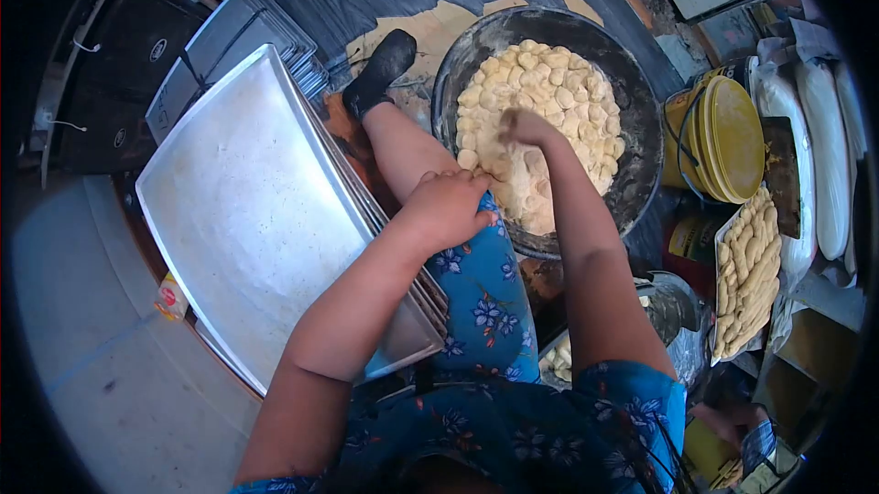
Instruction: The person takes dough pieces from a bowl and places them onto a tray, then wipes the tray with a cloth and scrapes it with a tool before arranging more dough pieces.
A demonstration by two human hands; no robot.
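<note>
A wide black basin (644,128) on the floor holds many pale, round dough pieces (586,91), dusted with flour toward the front. My right hand (526,128) is over the dough at the basin's middle; motion smears its fingers, so what they hold cannot be made out. My left hand (449,208) rests on my knee at the basin's left rim, its fingers spread and holding nothing. Left of that arm lies a stack of metal trays (247,210), the top one bare.
More trays (243,36) stand at the upper left. On the right are yellow buckets (735,139), a tray of long dough pieces (749,274) and plastic-wrapped rolls (824,155). Part of another person's arm (732,416) shows at the lower right.
</note>
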